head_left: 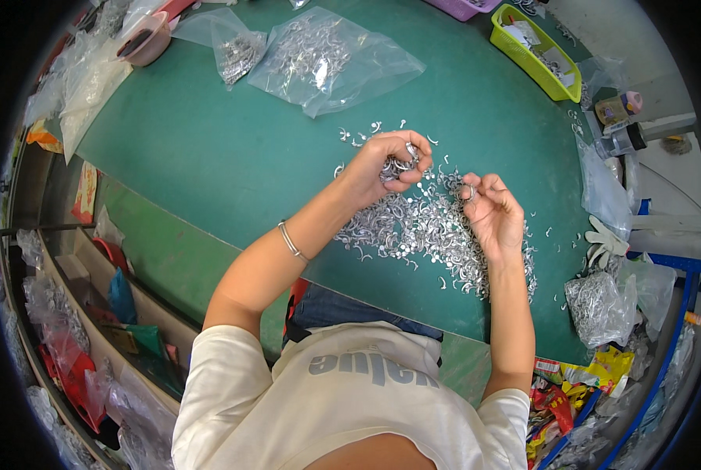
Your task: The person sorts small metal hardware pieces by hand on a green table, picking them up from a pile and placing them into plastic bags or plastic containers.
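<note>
Small silver curved metal pieces [436, 235] lie in a loose heap on the green tabletop [209, 141]. Above its far edge, my left hand [374, 163] is curled palm up around a handful of the same metal pieces [396, 168], one of them up at the thumb and fingertips. My right hand [498, 219] is over the heap's right side, with thumb and finger pinching one small curved metal piece [469, 192]. The two hands are a short gap apart.
Clear plastic bags [319, 66] of similar pieces lie at the far side. A yellow-green basket [534, 59] stands far right, a pink bowl [146, 43] far left. Along the right edge are a white glove [603, 241] and a filled plastic bag [597, 305]. Open drawers [76, 274] line the left.
</note>
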### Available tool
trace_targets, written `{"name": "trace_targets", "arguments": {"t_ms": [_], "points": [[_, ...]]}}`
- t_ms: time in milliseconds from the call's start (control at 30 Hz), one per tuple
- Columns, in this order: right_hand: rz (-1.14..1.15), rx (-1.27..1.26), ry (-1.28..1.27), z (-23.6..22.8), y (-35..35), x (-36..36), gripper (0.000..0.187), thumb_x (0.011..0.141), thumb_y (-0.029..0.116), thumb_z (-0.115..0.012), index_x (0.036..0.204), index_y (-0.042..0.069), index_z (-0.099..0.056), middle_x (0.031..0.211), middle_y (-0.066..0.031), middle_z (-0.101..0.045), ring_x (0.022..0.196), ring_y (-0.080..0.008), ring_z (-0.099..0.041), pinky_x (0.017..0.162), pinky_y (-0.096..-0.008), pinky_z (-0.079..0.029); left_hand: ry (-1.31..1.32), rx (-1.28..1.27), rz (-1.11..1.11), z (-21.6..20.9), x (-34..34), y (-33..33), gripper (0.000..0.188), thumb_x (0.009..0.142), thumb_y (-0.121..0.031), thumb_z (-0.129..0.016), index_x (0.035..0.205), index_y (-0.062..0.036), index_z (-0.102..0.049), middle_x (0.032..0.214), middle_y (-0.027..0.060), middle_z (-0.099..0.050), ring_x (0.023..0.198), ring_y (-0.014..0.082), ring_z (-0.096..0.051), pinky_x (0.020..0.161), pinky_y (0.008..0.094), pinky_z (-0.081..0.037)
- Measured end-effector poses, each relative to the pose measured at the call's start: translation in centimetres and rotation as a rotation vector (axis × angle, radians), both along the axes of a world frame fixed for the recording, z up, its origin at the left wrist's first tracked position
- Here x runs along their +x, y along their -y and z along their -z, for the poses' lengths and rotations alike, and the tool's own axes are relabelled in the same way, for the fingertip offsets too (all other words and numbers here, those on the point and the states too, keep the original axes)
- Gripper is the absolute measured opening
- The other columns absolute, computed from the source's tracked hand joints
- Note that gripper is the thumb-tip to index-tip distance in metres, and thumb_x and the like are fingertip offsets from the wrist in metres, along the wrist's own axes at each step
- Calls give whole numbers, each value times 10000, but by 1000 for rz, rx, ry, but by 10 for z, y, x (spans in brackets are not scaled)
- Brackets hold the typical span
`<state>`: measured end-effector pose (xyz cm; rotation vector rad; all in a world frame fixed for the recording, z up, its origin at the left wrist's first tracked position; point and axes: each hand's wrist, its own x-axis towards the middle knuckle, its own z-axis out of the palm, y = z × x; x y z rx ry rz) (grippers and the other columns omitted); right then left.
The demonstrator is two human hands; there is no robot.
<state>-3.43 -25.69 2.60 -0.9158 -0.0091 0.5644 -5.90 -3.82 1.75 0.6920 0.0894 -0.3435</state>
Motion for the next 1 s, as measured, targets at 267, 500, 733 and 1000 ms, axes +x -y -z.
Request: {"name": "trace_targets", "arguments": {"t_ms": [267, 500, 733, 1000], "points": [[-53, -1022, 686, 12, -30, 14, 108, 787, 76, -668, 882, 27, -656, 593, 22, -417, 558, -64, -398, 499, -243, -313, -119, -227, -143, 14, 7, -9, 209, 931, -244, -523, 880, -41, -522, 665, -1, -437, 509, 53, -370, 372, 167, -251], [-2, -1050, 803, 5, -41, 18, 86, 801, 88, -651, 826, 9, -631, 669, -15, -502, 561, -103, -445, 518, -262, -362, -224, -28, -66, 6, 5, -7, 234, 918, -223, -531, 981, 2, -544, 725, 12, -502, 565, 54, -457, 398, 142, -329], [-477, -849, 1005, -51, -53, -4, 85, 823, 28, -575, 895, -17, -577, 979, -88, -556, 856, -179, -582, 690, -301, -471, -451, 50, -34, -15, -9, 16, 314, 949, -264, -436, 1097, -3, -528, 838, 88, -583, 773, 212, -630, 687, 328, -568], [95, -1002, 1006, -20, -62, 37, 118, 822, 29, -586, 921, -8, -637, 854, -100, -623, 797, -224, -592, 721, -301, -460, -304, -273, 77, 19, 2, 1, 235, 934, -259, -521, 954, -25, -528, 753, 38, -499, 525, 38, -432, 354, 130, -309]]}}
